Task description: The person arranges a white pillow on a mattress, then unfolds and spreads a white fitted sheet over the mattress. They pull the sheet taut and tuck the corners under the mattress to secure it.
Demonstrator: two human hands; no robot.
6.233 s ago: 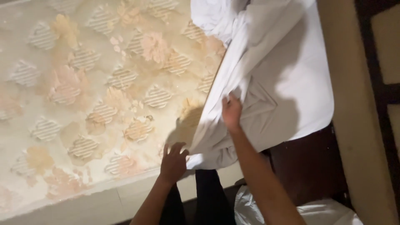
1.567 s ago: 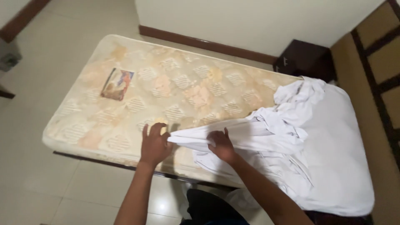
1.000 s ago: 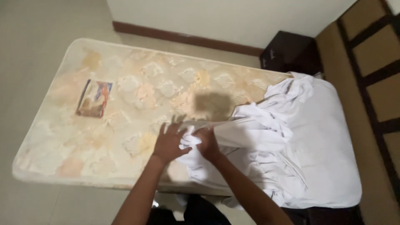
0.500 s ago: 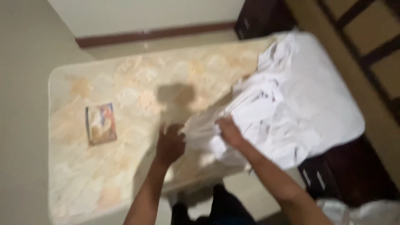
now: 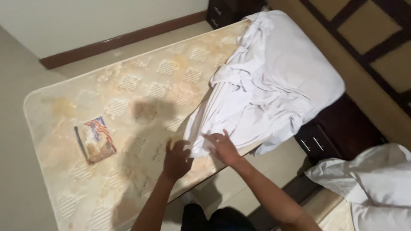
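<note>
A white bed sheet (image 5: 274, 81) lies bunched over the right end of a bare beige patterned mattress (image 5: 141, 90). My left hand (image 5: 176, 159) grips the sheet's near loose edge close to the mattress's front side. Just to its right, my right hand (image 5: 222, 147) holds the same edge, fingers curled into the cloth. Between the two hands the sheet's edge is gathered into folds.
A rectangular printed label (image 5: 95, 139) is on the mattress's left part. A dark wooden nightstand (image 5: 338, 132) stands at the right, another dark cabinet (image 5: 227, 10) at the far end. White bedding (image 5: 376, 179) lies at lower right. Beige tiled floor (image 5: 17, 128) surrounds the bed.
My view has swung, so the mattress now lies diagonally. Both hands keep hold of the sheet's edge near the front side, and the sheet stays bunched on the right end.
</note>
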